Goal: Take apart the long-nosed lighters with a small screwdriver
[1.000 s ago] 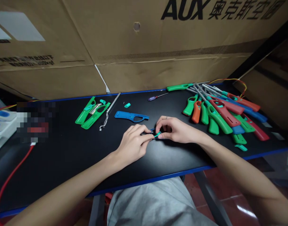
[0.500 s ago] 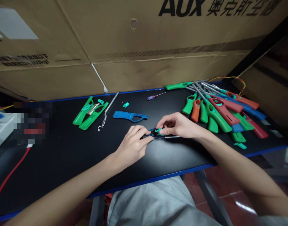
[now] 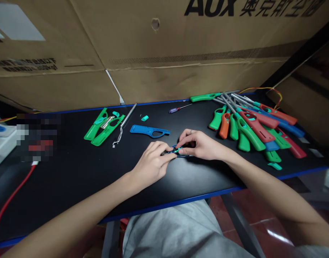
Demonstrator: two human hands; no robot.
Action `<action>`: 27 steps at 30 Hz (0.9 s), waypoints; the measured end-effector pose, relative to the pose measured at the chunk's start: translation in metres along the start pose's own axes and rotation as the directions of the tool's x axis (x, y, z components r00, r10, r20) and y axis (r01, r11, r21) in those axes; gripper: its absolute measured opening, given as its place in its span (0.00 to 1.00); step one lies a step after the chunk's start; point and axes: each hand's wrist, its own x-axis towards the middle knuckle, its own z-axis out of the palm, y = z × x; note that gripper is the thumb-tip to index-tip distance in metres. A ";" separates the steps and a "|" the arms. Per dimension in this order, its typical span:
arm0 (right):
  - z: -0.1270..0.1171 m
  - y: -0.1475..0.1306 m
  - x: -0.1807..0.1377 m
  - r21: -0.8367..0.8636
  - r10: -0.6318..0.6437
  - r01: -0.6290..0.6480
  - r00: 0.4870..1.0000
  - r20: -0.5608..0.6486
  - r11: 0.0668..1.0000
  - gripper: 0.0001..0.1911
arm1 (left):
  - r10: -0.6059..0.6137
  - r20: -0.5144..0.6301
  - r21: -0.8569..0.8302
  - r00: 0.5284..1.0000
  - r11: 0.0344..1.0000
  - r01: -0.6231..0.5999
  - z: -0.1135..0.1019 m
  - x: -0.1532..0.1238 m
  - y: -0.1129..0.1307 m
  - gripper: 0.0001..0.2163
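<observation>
My left hand (image 3: 150, 163) is closed around the rear end of an opened blue gas lighter (image 3: 182, 156), which lies low at the table's middle. With thumb and forefinger, my right hand (image 3: 206, 145) pinches a small green trigger (image 3: 178, 150) at the lighter's inside; the fingers partly hide it. Just behind the hands lies a loose blue handle half (image 3: 142, 130) with an oval finger hole. A teal trigger piece (image 3: 145, 118) and a purple-handled screwdriver (image 3: 174, 110) rest farther back.
Opened green handle halves (image 3: 106, 138) and a metal tube with wires (image 3: 128, 114) lie at left. Several coloured lighters (image 3: 254, 129) are heaped at right. A cardboard box (image 3: 153, 46) stands along the back. A red cable (image 3: 16, 195) crosses the left end.
My right fingers have shifted slightly left and down, bringing the green trigger lower into the opened lighter. The left hand keeps its hold. The view has tilted slightly.
</observation>
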 end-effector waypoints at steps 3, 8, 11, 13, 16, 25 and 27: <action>0.005 -0.003 0.000 -0.062 -0.024 0.023 1.000 -0.017 0.998 0.07 | -0.003 0.004 0.002 1.000 1.000 0.003 0.000 0.000 -0.001 0.13; 0.009 -0.003 -0.001 -0.172 -0.067 0.059 0.997 -0.043 0.983 0.07 | -0.004 -0.001 0.006 1.000 1.000 0.004 0.001 -0.001 -0.001 0.13; 0.004 -0.004 -0.002 -0.164 -0.115 0.118 0.993 0.028 0.979 0.10 | -0.008 -0.005 0.008 1.000 1.000 0.008 0.001 -0.001 -0.001 0.13; -0.002 -0.005 -0.004 -0.174 -0.133 0.147 0.987 0.086 0.974 0.12 | -0.012 0.000 0.003 1.000 1.000 0.012 0.001 -0.001 -0.002 0.13; -0.008 -0.007 -0.006 -0.196 -0.125 0.148 0.984 0.129 0.969 0.12 | -0.017 0.004 -0.012 1.000 1.000 0.017 0.001 -0.001 -0.002 0.12; -0.005 -0.009 -0.008 -0.126 -0.054 0.068 0.993 0.106 0.990 0.12 | -0.032 0.005 -0.032 0.999 0.999 0.032 0.001 0.000 -0.002 0.13; -0.002 -0.006 -0.006 -0.064 -0.018 0.022 0.997 0.068 0.998 0.11 | -0.032 0.008 -0.030 0.999 0.999 0.033 0.000 0.000 -0.002 0.13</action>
